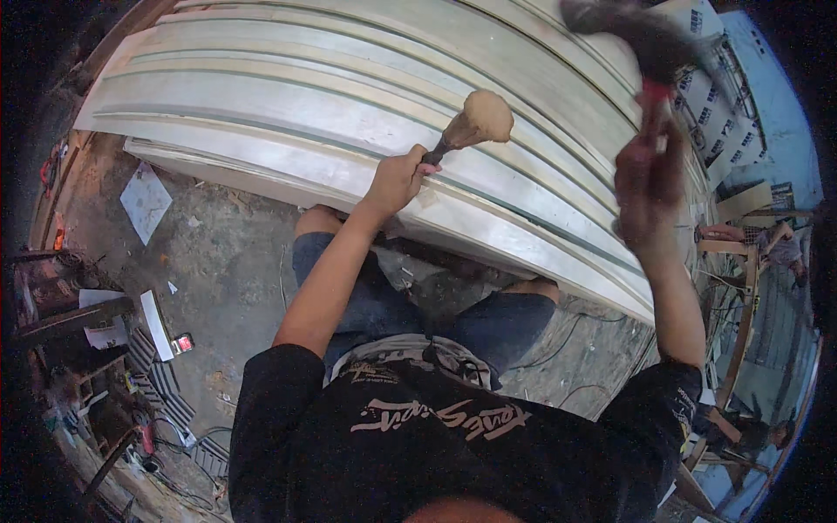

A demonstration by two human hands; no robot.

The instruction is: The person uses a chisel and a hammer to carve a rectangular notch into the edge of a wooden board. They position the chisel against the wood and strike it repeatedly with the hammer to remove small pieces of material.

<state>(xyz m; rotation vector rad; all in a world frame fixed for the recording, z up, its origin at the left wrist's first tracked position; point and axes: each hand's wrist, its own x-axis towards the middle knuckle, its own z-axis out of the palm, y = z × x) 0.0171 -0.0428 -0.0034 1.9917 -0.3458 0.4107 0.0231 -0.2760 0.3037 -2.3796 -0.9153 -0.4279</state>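
My left hand (pixel 399 181) is closed round the dark handle of a tool with a flared tan head (pixel 479 119), held above the long pale boards (pixel 288 113). The head looks like a spatula blade loaded with paste, but I cannot be sure. Higher and to the right, my right hand (pixel 649 179) is wrapped round a red-handled tool with a broad dark head (pixel 641 39). Motion smears that hand and tool, so the tool's exact kind does not show. Side by side, the boards stretch across in front of me, with greenish lines and tan bands along them.
On the left, the concrete floor (pixel 218 240) carries a white diamond-shaped sheet (pixel 146 203), a white strip (pixel 157 326) and scattered scraps. Cables and clutter (pixel 157 436) lie at lower left. Printed white panels (pixel 715 113) and a wooden frame (pixel 743 305) stand right, with other people nearby.
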